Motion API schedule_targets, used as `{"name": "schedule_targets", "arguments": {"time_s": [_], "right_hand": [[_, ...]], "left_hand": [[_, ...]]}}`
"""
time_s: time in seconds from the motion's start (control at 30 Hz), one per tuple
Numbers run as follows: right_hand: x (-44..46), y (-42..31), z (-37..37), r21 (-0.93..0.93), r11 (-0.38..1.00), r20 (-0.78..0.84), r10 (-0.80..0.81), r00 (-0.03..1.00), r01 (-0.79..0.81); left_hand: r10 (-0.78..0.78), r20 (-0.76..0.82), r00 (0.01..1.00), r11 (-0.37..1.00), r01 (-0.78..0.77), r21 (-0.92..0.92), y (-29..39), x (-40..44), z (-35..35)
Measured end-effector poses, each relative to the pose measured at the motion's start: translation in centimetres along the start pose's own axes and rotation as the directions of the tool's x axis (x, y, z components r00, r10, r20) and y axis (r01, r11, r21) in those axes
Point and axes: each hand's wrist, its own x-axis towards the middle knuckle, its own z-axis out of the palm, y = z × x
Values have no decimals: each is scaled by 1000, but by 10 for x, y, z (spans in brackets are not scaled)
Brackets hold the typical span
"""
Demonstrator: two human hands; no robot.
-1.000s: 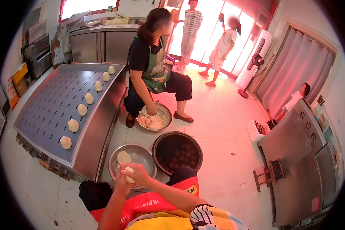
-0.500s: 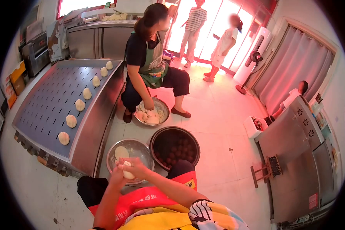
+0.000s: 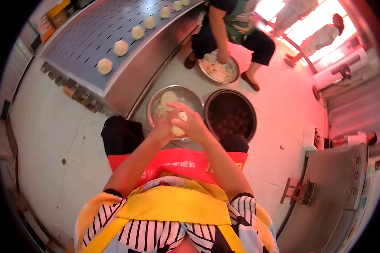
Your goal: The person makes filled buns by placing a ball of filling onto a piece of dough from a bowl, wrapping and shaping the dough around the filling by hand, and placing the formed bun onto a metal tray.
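Clasping the pale dough (image 3: 178, 130) from either side, the left hand (image 3: 161, 130) and right hand (image 3: 194, 124) share one closed grip over the near part of the metal bowl (image 3: 190, 97).

Your camera sits on your head and looks steeply down and forward. Your yellow apron bib (image 3: 177, 204) is the nearest, at the bottom; your left hand (image 3: 161, 130) and right hand (image 3: 191, 122) are near the middle; the bright doorway (image 3: 269, 9) is far, upper right. The wide view has dark corners.
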Motion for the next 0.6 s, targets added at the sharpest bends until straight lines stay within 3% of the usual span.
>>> {"name": "schedule_targets", "arguments": {"time_s": [0.03,0.07,0.13,0.17,0.2,0.23,0.3,0.4,0.43,0.5,0.6], "right_hand": [[1,-4,-2,-11,1000,33,3,999,-3],[1,-16,-7,0,994,107,112,988,-112],[2,-15,-9,17,977,125,211,969,-215],[3,-9,-8,-105,987,73,127,989,-119],[4,-6,-7,-232,972,34,34,999,-25],[5,-4,-6,-358,932,5,-61,998,59],[2,-7,-9,-193,980,88,75,993,-57],[5,-31,-9,-51,971,156,240,958,-235],[7,-36,-9,-22,958,168,287,943,-288],[9,-19,-10,-200,973,122,142,982,-116],[7,-7,-8,-218,976,65,6,998,8]], "left_hand": [[-92,90,992,995,88,47,10,3,-7],[-191,181,965,979,175,101,14,3,-11],[-19,59,998,999,17,31,3,-2,0],[70,3,998,998,-70,6,-1,0,9],[51,-103,993,998,-55,-34,-2,2,18],[70,-83,994,997,-72,-16,-5,6,13],[97,-45,994,995,-97,15,-14,11,-3],[-180,106,978,955,148,255,29,-2,3],[-76,45,996,983,67,172,19,1,3],[129,-101,986,992,-127,26,-6,8,11],[167,-95,981,977,-178,-118,-13,3,18]]}}
